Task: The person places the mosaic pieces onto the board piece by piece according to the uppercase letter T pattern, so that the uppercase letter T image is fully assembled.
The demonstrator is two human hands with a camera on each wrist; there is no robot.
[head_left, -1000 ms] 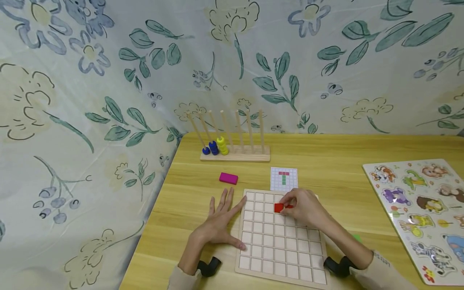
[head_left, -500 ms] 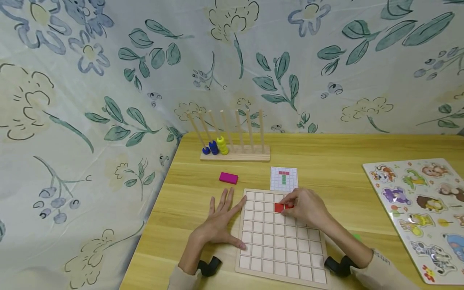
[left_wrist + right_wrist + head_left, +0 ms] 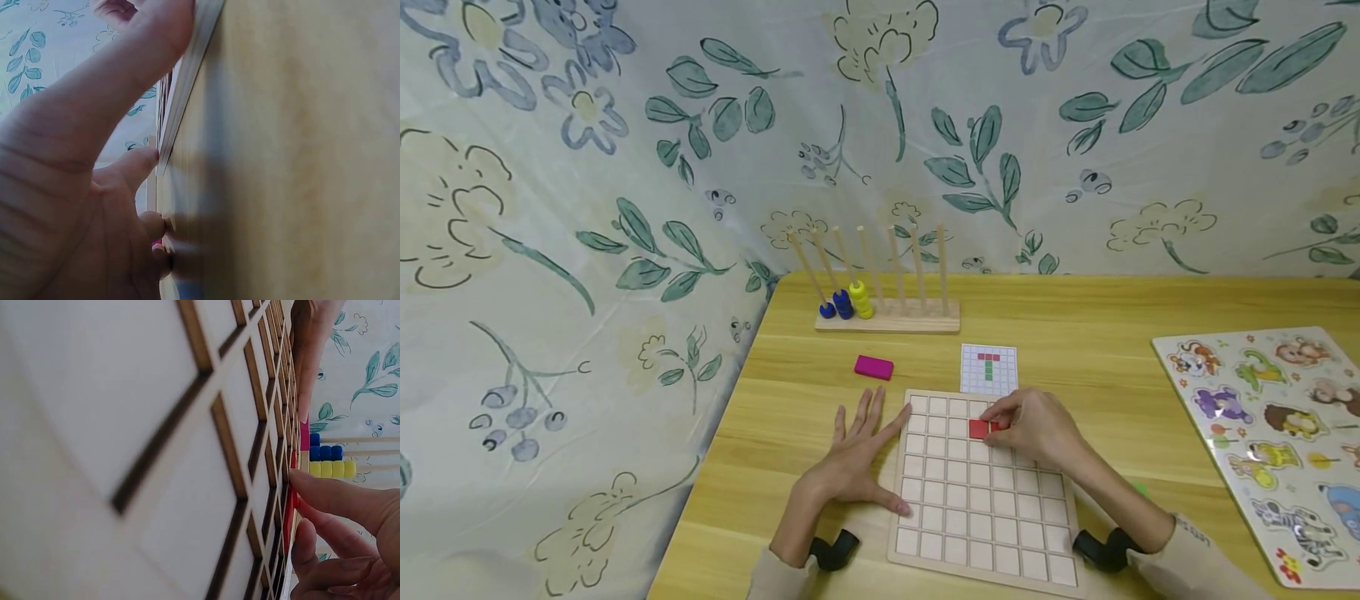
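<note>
A wooden grid board (image 3: 957, 471) of square cells lies on the table. My left hand (image 3: 852, 462) is spread flat beside it, thumb and index finger touching its left edge; the left wrist view shows the thumb (image 3: 169, 25) against the rim. Over the upper rows, my right hand (image 3: 1037, 427) pinches a red square tile (image 3: 978, 429) between thumb and index finger, at a cell in the second row. Another bit of red (image 3: 997, 426) shows just right of it, partly hidden by the fingers. In the right wrist view, the fingertips meet the red tile (image 3: 288, 519) low at the grid.
Behind the board lies a pattern card (image 3: 988, 369) with a red and green T. A magenta block (image 3: 874, 367) and a wooden peg stand (image 3: 925, 317) with blue and yellow beads are farther back. An animal puzzle board (image 3: 1262, 433) lies right; something green (image 3: 1141, 490) shows by the right forearm.
The red tile under the right fingers has turned from slightly tilted to flatter in its cell. Both hands stay nearly in place.
</note>
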